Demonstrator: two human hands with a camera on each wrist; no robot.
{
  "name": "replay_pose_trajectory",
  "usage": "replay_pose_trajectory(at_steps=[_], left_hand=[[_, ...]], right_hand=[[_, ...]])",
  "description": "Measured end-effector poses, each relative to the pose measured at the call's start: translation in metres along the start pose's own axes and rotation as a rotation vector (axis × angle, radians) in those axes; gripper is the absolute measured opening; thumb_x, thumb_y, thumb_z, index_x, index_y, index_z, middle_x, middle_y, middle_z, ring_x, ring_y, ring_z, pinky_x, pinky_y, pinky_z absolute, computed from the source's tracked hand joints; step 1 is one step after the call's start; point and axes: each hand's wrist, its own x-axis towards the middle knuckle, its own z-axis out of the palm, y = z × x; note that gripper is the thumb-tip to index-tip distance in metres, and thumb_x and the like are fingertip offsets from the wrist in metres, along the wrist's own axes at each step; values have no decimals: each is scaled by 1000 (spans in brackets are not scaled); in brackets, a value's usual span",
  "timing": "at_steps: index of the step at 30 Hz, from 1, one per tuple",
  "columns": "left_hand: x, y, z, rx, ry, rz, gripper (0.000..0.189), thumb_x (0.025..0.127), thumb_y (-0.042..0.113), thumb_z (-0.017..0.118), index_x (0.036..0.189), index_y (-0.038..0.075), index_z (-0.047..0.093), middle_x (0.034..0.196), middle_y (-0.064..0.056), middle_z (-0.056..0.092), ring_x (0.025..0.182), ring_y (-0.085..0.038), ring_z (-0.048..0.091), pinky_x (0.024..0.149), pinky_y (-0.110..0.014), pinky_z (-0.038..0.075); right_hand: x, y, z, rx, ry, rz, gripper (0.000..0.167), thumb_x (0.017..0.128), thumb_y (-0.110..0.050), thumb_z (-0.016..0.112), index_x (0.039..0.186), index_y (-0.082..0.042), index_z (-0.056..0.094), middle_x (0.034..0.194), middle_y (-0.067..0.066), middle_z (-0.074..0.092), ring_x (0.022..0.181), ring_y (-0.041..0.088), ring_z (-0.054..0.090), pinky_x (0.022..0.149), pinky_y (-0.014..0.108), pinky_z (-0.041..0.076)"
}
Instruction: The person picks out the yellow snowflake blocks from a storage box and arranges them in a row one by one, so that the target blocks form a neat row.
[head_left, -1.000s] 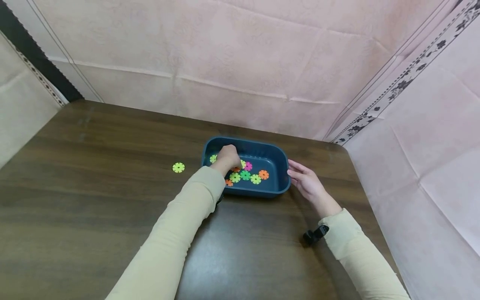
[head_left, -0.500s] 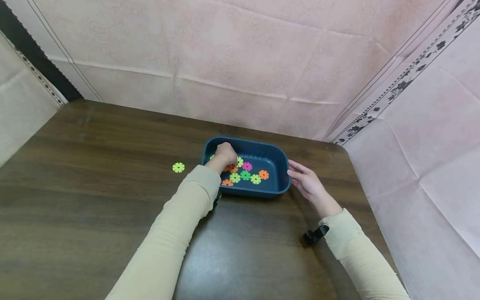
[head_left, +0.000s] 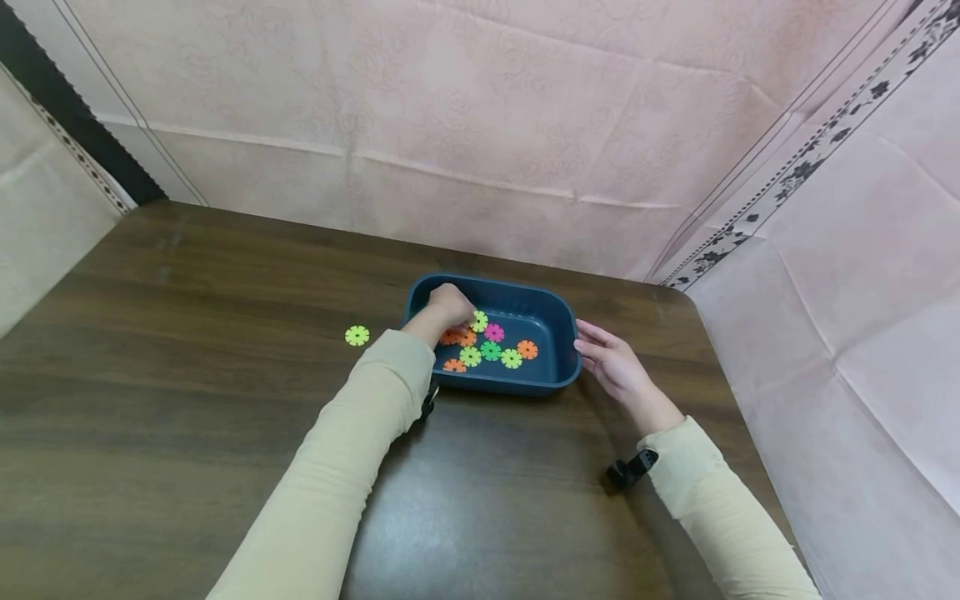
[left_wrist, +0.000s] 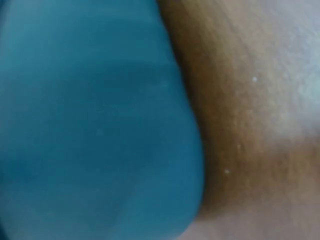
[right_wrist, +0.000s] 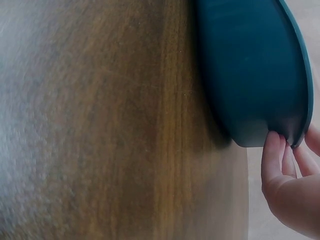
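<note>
A dark blue rectangular plastic tub (head_left: pixel 555 333) rests on the table. On its floor lie several flat, notched flower-shaped discs, among them a pink disc (head_left: pixel 493 332), a green disc (head_left: pixel 491 351), an orange disc (head_left: pixel 527 349) and a yellow-green disc (head_left: pixel 512 358). My left hand (head_left: pixel 448 307) reaches down into the tub's left half, close beside orange and yellow-green discs; its fingertips are mostly hidden, and I cannot tell whether it holds one. Against the outside of the tub's right end, my right hand (head_left: pixel 611 360) rests its fingertips (right_wrist: pixel 272 142) just below the rim.
A single yellow-green disc (head_left: pixel 357 335) lies on the brown wooden table (head_left: pixel 225 375), left of the tub. Pale patterned cloth (head_left: pixel 450 100) hangs behind the table and at both sides. The tub's outer wall (left_wrist: pixel 100 120) fills much of the left wrist view.
My left hand has shifted slightly left inside the tub. Several discs near it, orange, yellow-green and pink, have slid a little left. The right hand and tub stay put.
</note>
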Motion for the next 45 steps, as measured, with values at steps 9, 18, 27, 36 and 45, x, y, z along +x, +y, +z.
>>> replay_pose_trajectory(at_steps=[9, 18, 27, 36, 45], left_hand=[[-10, 14, -11, -178, -99, 57, 25, 90, 10, 61, 113, -1, 63, 88, -11, 61, 63, -14, 63, 72, -24, 58], [-27, 25, -39, -257, -223, 141, 29, 90, 7, 61, 118, 1, 61, 97, -11, 62, 79, -17, 65, 88, -30, 55], [-45, 20, -94, -315, -260, 217, 40, 91, 6, 58, 130, -3, 51, 118, -16, 57, 82, -12, 64, 75, -19, 56], [-52, -20, -150, -341, -259, 230, 46, 94, 7, 54, 135, -7, 41, 92, 1, 62, 77, -5, 64, 76, -17, 55], [-52, -79, -179, -310, -259, 211, 46, 94, 8, 53, 134, -10, 38, 85, 9, 64, 78, -3, 64, 77, -17, 55]], right_hand=[[1, 2, 1, 24, -9, -18, 56, 96, -5, 49, 146, -1, 26, 104, -8, 62, 93, 3, 62, 84, 16, 52], [2, 3, 0, 26, -15, -22, 56, 96, -5, 49, 146, -1, 25, 103, -8, 62, 93, 2, 61, 84, 16, 52], [1, 1, -2, 39, -15, -31, 56, 95, -4, 49, 146, 0, 25, 103, -8, 63, 91, 2, 62, 83, 16, 53], [1, 0, -3, 52, -32, -42, 59, 95, -4, 51, 146, 1, 23, 102, -8, 63, 91, 3, 62, 83, 15, 53], [1, 0, -1, 54, -25, -13, 59, 94, -5, 51, 146, -1, 24, 103, -8, 63, 92, 3, 62, 83, 15, 53]])
